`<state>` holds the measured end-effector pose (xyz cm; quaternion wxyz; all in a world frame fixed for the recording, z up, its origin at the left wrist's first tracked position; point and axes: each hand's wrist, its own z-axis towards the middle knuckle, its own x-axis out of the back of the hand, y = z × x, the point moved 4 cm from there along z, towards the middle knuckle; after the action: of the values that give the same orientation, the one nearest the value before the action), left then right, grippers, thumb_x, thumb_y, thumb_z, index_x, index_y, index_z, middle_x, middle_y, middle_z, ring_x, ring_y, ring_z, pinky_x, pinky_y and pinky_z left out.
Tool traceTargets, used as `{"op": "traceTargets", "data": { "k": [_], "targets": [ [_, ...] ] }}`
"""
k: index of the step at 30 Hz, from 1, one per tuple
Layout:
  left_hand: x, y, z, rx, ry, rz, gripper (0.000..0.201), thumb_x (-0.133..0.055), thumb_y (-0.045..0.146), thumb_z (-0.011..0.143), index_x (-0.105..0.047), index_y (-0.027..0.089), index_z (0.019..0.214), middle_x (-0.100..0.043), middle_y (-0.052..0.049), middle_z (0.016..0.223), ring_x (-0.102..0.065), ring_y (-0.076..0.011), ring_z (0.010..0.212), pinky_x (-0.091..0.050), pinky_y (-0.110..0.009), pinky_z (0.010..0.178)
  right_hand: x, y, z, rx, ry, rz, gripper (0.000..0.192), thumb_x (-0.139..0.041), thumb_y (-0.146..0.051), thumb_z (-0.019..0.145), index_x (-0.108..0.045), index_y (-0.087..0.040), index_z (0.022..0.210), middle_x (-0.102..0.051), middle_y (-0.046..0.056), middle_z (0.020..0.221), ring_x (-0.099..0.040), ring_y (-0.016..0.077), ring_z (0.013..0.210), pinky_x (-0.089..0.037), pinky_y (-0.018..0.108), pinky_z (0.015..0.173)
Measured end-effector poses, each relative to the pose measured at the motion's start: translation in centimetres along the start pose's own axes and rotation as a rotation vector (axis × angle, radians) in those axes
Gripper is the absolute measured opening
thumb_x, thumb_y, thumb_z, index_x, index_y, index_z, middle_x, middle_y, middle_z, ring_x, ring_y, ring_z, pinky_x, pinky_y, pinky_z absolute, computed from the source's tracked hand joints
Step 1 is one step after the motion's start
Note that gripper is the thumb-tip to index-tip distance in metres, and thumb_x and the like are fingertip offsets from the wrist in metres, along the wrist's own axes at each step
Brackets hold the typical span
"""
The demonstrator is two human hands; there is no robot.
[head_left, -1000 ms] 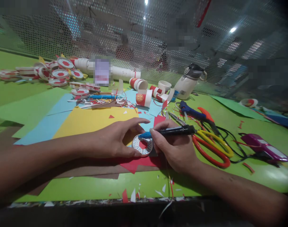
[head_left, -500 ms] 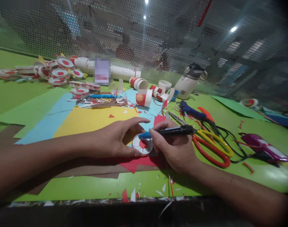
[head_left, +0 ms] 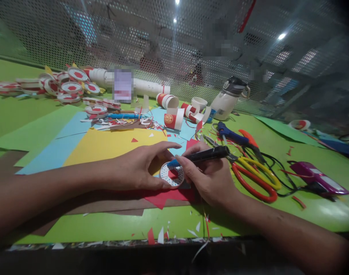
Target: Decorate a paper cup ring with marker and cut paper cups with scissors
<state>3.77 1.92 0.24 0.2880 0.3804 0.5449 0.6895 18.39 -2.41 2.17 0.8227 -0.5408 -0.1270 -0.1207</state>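
Observation:
My left hand (head_left: 142, 166) grips the rim of a small round white disc (head_left: 164, 177) between thumb and fingers. The disc has a red shape at its centre, blue dots around it and thin dividing lines. In my right hand (head_left: 210, 175) is a marker pen (head_left: 203, 154) with a black barrel and a blue tip end, held slantwise. Its tip meets the upper part of the disc's face. Under the disc lie sheets of red paper (head_left: 163, 199) and yellow paper (head_left: 114, 145).
Scissors (head_left: 256, 183) with red and yellow handles, a blue glue gun (head_left: 234, 135) and a purple device (head_left: 320, 177) lie to the right. Paper cups (head_left: 174, 119) and a bottle (head_left: 227, 97) stand behind. Finished-looking discs (head_left: 73, 88) are heaped at the back left. Paper scraps (head_left: 160, 235) litter the front edge.
The marker's back end has swung slightly lower and to the left, with its tip still at the disc's upper part. My left hand keeps its hold on the disc.

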Motion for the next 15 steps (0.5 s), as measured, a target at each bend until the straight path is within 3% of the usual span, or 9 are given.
{"op": "traceTargets", "data": {
  "k": [6, 9, 12, 15],
  "targets": [
    [0.2, 0.5, -0.1, 0.027, 0.008, 0.09, 0.072, -0.069, 0.016, 0.077, -0.033, 0.021, 0.139, -0.061, -0.007, 0.121, -0.057, -0.0219, 0.113, -0.045, -0.034, 0.095, 0.0, 0.1, -0.3, 0.043, -0.023, -0.166, 0.016, -0.061, -0.034, 0.089, -0.054, -0.02, 0.084, -0.056, -0.005, 0.06, -0.054, 0.0097, 0.051, -0.045, 0.022, 0.048],
    [0.3, 0.4, -0.1, 0.019, 0.025, 0.142, 0.072, -0.069, 0.02, 0.078, -0.033, 0.021, 0.14, -0.064, -0.007, 0.115, -0.06, -0.0214, 0.106, -0.047, -0.034, 0.09, -0.2, 0.2, -0.5, 0.022, -0.028, -0.086, 0.016, -0.061, -0.033, 0.089, -0.054, -0.021, 0.083, -0.056, -0.005, 0.06, -0.054, 0.0099, 0.051, -0.046, 0.022, 0.048],
    [0.4, 0.2, -0.2, 0.019, 0.031, 0.168, 0.075, -0.07, 0.023, 0.078, -0.031, 0.022, 0.142, -0.064, -0.006, 0.111, -0.059, -0.0219, 0.106, -0.047, -0.034, 0.09, 0.0, 0.1, -0.6, -0.021, 0.037, 0.036, 0.018, -0.064, -0.034, 0.087, -0.054, -0.021, 0.08, -0.053, -0.007, 0.054, -0.049, 0.0082, 0.043, -0.043, 0.021, 0.043],
    [0.4, 0.0, -0.3, 0.032, 0.031, 0.174, 0.076, -0.071, 0.024, 0.077, -0.031, 0.023, 0.143, -0.062, -0.006, 0.113, -0.058, -0.0217, 0.108, -0.047, -0.033, 0.09, 0.8, -0.4, -0.6, 0.014, 0.16, -0.069, 0.019, -0.065, -0.035, 0.086, -0.056, -0.021, 0.078, -0.053, -0.006, 0.055, -0.048, 0.0085, 0.044, -0.04, 0.022, 0.042]
  ]
}}
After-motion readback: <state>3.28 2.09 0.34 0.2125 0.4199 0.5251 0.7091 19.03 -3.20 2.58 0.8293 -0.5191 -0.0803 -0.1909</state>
